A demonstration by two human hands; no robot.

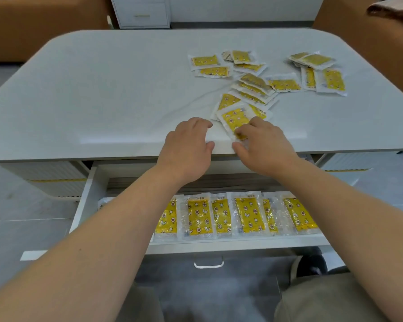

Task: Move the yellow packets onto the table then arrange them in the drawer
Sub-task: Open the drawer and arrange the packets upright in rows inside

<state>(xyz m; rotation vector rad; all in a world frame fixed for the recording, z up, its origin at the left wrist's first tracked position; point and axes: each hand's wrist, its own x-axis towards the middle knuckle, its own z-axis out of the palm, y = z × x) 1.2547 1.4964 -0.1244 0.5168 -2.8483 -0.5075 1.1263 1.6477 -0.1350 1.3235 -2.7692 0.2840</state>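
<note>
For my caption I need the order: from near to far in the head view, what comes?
First a silver metal drawer handle → row of yellow plastic packets in open white drawer → left hand and right hand pinching one packet → scattered yellow packets on white table → white cabinet.

Packets on the table [284, 84], far right: were yellow with clear-white borders. Packets in the drawer [249, 214], near: showed yellow, printed with white stars, white crescents and small dark-red flowers. Table [102, 89]: was plain pale grey-white. Drawer [86, 198]: was white; handle [208, 263] silvery. Floor [9, 205]: was grey.
</note>
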